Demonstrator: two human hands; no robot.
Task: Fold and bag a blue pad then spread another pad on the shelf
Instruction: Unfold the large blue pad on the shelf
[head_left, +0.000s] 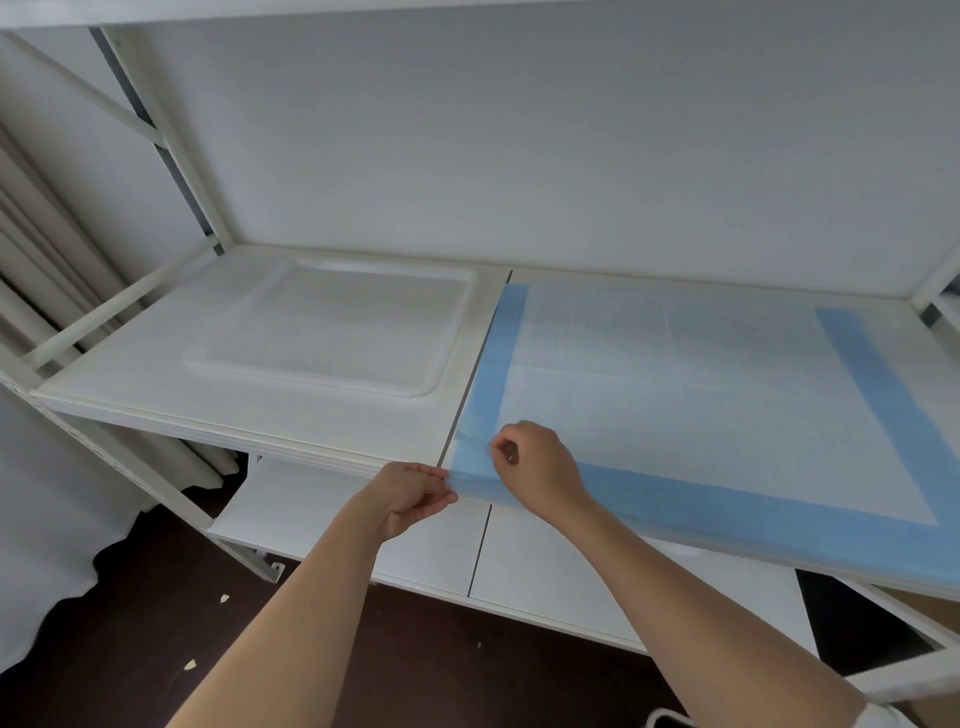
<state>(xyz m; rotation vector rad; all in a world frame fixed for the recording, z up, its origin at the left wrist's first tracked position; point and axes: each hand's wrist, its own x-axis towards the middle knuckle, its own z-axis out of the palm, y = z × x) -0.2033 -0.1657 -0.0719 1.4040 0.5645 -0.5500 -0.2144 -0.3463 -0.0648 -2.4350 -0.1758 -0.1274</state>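
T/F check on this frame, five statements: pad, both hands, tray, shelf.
1. The blue pad lies spread on the shelf's right half. True.
2. The left hand pinches the pad's near-left corner. True.
3. The right hand rests on the white tray. False: it pinches the pad near that same corner.
4. The tray sits on top of the pad. False: it lies beside it, on the left half.
5. The pad is folded small. False: it lies flat.

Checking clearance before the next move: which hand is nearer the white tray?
Left. The left hand pinches the blue pad corner nearest the white tray; the right hand sits farther right on the pad.
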